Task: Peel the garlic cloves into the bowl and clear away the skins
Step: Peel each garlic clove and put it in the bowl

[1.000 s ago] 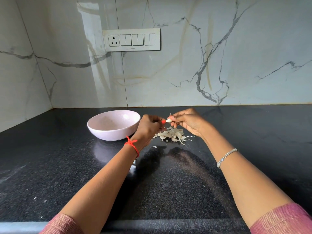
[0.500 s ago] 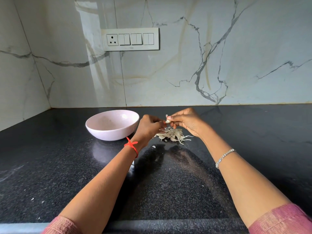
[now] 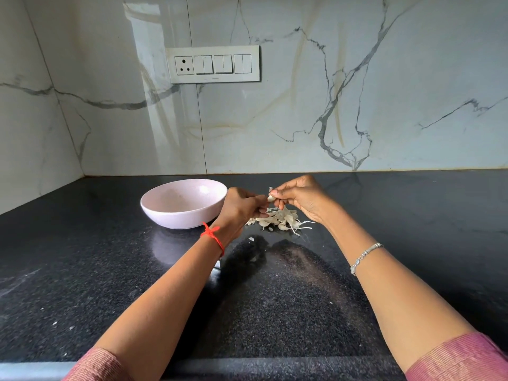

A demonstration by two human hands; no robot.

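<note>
Garlic clove [image 3: 270, 198] mid-peel above the skin pile

The right hand [image 3: 299, 199] pinches the clove between thumb and fingertips, just above the heap of skins [image 3: 280, 220] on the desk [image 3: 275, 298]. The left hand [image 3: 242, 207] is curled, fingertips right beside the clove; whether they grip a strip of skin is too small to tell. The bowl [image 3: 176, 218] sits just left of the left hand. To peel well, I would hold the clove steady, pull the loose skin away in one strip so it falls onto the heap, then carry the bare clove left and drop it over the bowl's rim.
</note>
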